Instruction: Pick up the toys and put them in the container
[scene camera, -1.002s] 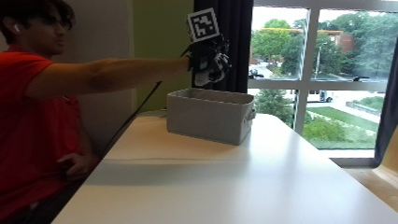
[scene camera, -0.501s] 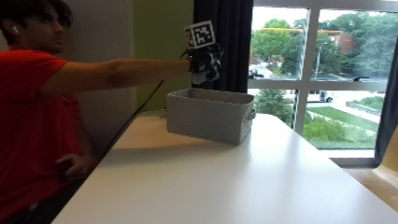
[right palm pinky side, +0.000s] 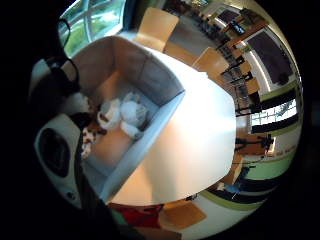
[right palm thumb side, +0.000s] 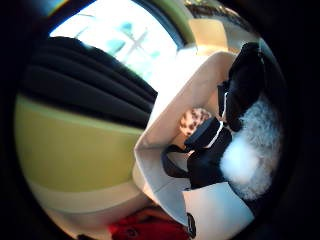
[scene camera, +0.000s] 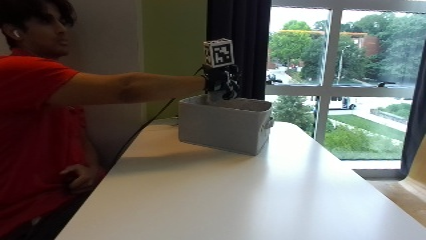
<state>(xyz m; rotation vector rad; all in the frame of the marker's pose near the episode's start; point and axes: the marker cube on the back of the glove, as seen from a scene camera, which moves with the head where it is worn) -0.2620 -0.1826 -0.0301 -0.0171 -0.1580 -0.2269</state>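
outside view has the gloved right hand (scene camera: 219, 85) stretched out at the end of a bare forearm, hanging just over the far rim of the container (scene camera: 223, 125); the fingers (scene camera: 227, 90) hang downward above the opening, but from this side i cannot tell whether they are spread or pinching anything. thumb side palm view shows black glove parts close to the camera with a fluffy white toy (right palm thumb side: 252, 150) lying right against them, filling much of that side; whether the fingers are curled round it or it is only close to the palm cannot be told. beyond it is the pale inner wall of the container (right palm thumb side: 165, 125), a dark loop handle at its end, and a spotted brown-and-cream toy (right palm thumb side: 194, 121) down inside. little finger side palm view looks down into the container (right palm pinky side: 160, 105): a soft-sided grey fabric bin with a tan floor, holding a cluster of white plush toys (right palm pinky side: 125, 115) near the middle and a spotted toy (right palm pinky side: 89, 137) beside them at the edge nearest the hand. the container stands on the white worktop (scene camera: 266, 195), toward its far end near the wall. no readable writing or brand shows on the bin or the toys. behind the worktop are a dark curtain (scene camera: 239, 45), a green wall panel (scene camera: 170, 40) and a large window (scene camera: 346, 75) looking onto trees. the person wears a red shirt (scene camera: 33, 140), with the bare hand (scene camera: 78, 176) resting at the hip.
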